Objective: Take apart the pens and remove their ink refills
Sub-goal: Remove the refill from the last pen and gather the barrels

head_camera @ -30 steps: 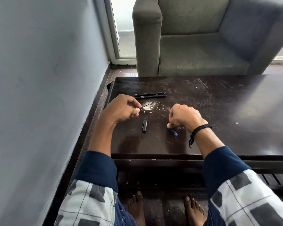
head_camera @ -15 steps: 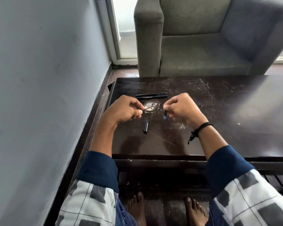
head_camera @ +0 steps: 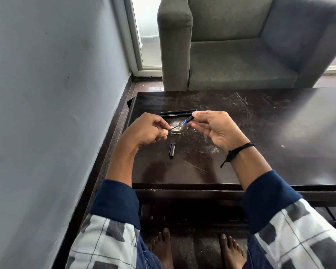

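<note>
The person is holding both hands low over the scratched dark brown wooden counter (head_camera: pixel 260 156), at its left part. The left hand (head_camera: pixel 146 133) is pinching one end of a thin dark ink refill (head_camera: pixel 175 127) with curled fingers. The right hand (head_camera: pixel 217 129) is pinching a short black pen section with a blue end (head_camera: pixel 188 120) between thumb and forefinger, its other fingers hanging loosely spread. The refill is running between the two hands in the air. They are probably set opposite each other so that one can steady the section while the other draws the refill free. Whether the refill is seated in the section or only meeting it cannot be told.

Two slim black pens (head_camera: pixel 177 113), apparently whole, are lying side by side just beyond the hands, likely waiting their turn. One short black tube-like pen piece (head_camera: pixel 172 150) is lying alone nearer the person, seemingly laid out of the way. In all: two pens, one loose piece, one refill and one held section.
</note>
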### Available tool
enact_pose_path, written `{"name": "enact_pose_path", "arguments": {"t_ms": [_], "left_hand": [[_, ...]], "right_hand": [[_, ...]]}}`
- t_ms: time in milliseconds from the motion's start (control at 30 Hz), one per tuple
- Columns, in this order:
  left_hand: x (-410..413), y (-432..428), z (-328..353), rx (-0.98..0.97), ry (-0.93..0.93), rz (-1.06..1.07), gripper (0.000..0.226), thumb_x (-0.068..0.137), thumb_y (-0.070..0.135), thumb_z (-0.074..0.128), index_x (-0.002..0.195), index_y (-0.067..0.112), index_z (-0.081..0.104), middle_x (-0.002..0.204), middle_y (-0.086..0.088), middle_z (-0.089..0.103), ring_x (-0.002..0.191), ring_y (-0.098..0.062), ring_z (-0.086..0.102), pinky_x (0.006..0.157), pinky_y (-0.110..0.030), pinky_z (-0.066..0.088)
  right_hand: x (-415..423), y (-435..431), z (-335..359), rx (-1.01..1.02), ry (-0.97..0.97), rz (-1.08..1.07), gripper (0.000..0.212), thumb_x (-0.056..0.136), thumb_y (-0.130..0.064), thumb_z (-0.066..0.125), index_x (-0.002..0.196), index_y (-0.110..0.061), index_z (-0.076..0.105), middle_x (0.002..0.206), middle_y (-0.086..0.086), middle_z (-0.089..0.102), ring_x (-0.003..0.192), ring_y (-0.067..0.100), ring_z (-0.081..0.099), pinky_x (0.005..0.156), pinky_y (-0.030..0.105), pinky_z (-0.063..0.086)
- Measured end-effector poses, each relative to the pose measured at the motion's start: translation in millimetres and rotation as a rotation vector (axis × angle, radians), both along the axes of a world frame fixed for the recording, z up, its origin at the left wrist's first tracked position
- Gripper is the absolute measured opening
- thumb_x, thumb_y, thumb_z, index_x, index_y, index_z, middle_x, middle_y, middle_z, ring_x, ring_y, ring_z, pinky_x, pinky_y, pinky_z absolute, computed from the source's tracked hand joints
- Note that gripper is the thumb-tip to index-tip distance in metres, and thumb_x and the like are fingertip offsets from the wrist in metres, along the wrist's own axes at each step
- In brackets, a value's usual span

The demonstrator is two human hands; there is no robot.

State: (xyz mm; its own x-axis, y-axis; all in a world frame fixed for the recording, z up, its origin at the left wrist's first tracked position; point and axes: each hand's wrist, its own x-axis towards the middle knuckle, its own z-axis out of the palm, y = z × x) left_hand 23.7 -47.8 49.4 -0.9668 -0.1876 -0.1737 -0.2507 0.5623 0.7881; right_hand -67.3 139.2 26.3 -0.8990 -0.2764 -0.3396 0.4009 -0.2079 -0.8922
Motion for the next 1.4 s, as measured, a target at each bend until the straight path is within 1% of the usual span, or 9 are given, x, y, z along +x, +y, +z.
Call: {"name": "enact_pose_path", "arguments": {"t_ms": [133, 367, 467, 600, 700, 767, 867, 1100, 1400], "left_hand": [[0, 0, 0, -0.004, 0.001, -0.001, 0.013, 0.093, 0.002, 0.067, 0.102, 0.009, 0.074, 0.091, -0.014, 0.076, 0.086, -0.023, 0.070, 0.084, -0.038, 0.059], [-2, 1, -1, -0.013, -0.001, -0.005, 0.013, 0.092, 0.003, 0.069, 0.100, 0.012, 0.074, 0.088, -0.011, 0.076, 0.081, -0.020, 0.070, 0.071, -0.025, 0.055], [-3, 2, -2, -0.012, 0.006, -0.006, 0.013, 0.092, 0.004, 0.070, 0.102, 0.010, 0.074, 0.087, -0.010, 0.077, 0.087, -0.025, 0.074, 0.070, -0.025, 0.055], [-4, 3, -2, -0.011, 0.010, -0.009, 0.014, 0.092, 0.004, 0.070, 0.105, 0.008, 0.073, 0.087, -0.009, 0.077, 0.091, -0.026, 0.075, 0.072, -0.026, 0.055], [-4, 3, -2, -0.010, 0.013, -0.008, 0.013, 0.092, 0.003, 0.069, 0.103, 0.008, 0.074, 0.089, -0.011, 0.077, 0.094, -0.029, 0.074, 0.075, -0.028, 0.056], [-4, 2, -2, -0.010, 0.016, -0.006, 0.012, 0.092, 0.003, 0.068, 0.101, 0.008, 0.074, 0.088, -0.013, 0.077, 0.088, -0.029, 0.074, 0.069, -0.024, 0.054], [-3, 0, -2, -0.027, 0.024, -0.004, 0.011, 0.093, 0.003, 0.067, 0.101, 0.009, 0.074, 0.087, -0.012, 0.077, 0.079, -0.020, 0.068, 0.063, -0.019, 0.051], [-2, -2, -3, -0.012, 0.032, 0.003, 0.011, 0.094, 0.004, 0.067, 0.101, 0.010, 0.073, 0.087, -0.010, 0.077, 0.080, -0.019, 0.069, 0.068, -0.022, 0.055], [-3, 0, -3, -0.008, 0.026, 0.005, 0.011, 0.093, 0.003, 0.067, 0.101, 0.010, 0.073, 0.087, -0.012, 0.076, 0.077, -0.018, 0.067, 0.066, -0.021, 0.054]], "right_hand": [[2, -3, -1, 0.004, 0.004, 0.011, 0.007, 0.092, 0.003, 0.066, 0.086, 0.002, 0.068, 0.072, 0.014, 0.072, 0.065, 0.019, 0.073, 0.067, 0.023, 0.062], [10, -7, 1, 0.014, -0.007, 0.072, 0.006, 0.092, 0.003, 0.066, 0.088, 0.001, 0.070, 0.068, 0.010, 0.074, 0.069, 0.019, 0.074, 0.063, 0.021, 0.061], [12, -9, 1, 0.018, -0.009, 0.103, 0.002, 0.090, 0.003, 0.069, 0.090, 0.002, 0.070, 0.072, 0.011, 0.074, 0.070, 0.019, 0.075, 0.062, 0.020, 0.060], [14, -11, 0, 0.022, 0.002, 0.135, 0.006, 0.088, 0.003, 0.071, 0.094, 0.005, 0.070, 0.078, 0.014, 0.075, 0.071, 0.020, 0.076, 0.063, 0.021, 0.060], [14, -11, 2, 0.030, 0.003, 0.103, 0.002, 0.089, -0.001, 0.072, 0.090, 0.000, 0.071, 0.076, 0.012, 0.074, 0.071, 0.021, 0.075, 0.062, 0.022, 0.061], [12, -9, 2, 0.043, 0.006, 0.061, 0.001, 0.090, -0.004, 0.072, 0.090, -0.003, 0.072, 0.076, 0.012, 0.074, 0.069, 0.021, 0.074, 0.063, 0.023, 0.062], [7, -4, 3, 0.050, 0.016, -0.025, 0.010, 0.090, -0.007, 0.073, 0.098, -0.002, 0.073, 0.081, 0.012, 0.075, 0.068, 0.021, 0.075, 0.064, 0.025, 0.062], [4, 3, 5, 0.105, 0.056, -0.077, 0.007, 0.091, -0.005, 0.071, 0.097, -0.002, 0.071, 0.066, 0.007, 0.073, 0.060, 0.015, 0.070, 0.061, 0.023, 0.060], [7, -5, 2, 0.139, 0.062, -0.014, 0.009, 0.089, -0.005, 0.072, 0.097, -0.001, 0.073, 0.076, 0.011, 0.070, 0.063, 0.016, 0.070, 0.068, 0.025, 0.061]]}}
